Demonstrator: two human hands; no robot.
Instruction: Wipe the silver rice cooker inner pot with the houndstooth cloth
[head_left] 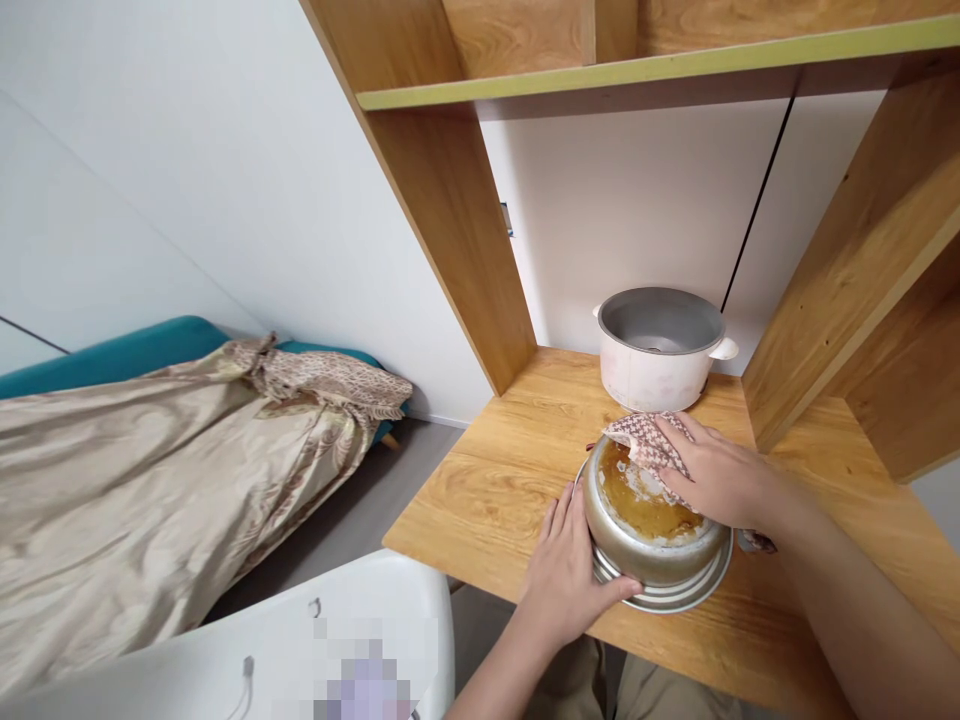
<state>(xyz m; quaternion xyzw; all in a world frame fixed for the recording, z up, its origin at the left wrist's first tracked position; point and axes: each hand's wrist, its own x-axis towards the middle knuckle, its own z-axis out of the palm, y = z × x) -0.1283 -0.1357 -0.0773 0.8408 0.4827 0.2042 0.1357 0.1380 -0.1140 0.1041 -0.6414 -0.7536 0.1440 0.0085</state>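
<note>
A metal pot (pixel 651 565) stands upside down on the wooden desk, its flared rim at the bottom. Its upturned base is stained yellow-brown with whitish worn patches. My left hand (pixel 566 575) grips the pot by its near left side, the thumb along the rim and the fingers round the edge. Over the far right part of the base, my right hand (pixel 716 470) presses a brown-and-white patterned cloth (pixel 651 443) with its fingers. Part of that cloth is hidden beneath the hand. Something small and dark shows under my right wrist.
Behind the pot stands a white rice cooker body (pixel 656 372), lidless, with side handles. Wooden uprights (pixel 457 240) and a shelf (pixel 660 75) frame the desk (pixel 480 470). At left are a white chair (pixel 405 600) and a teal bed or sofa under a beige cover (pixel 150 470).
</note>
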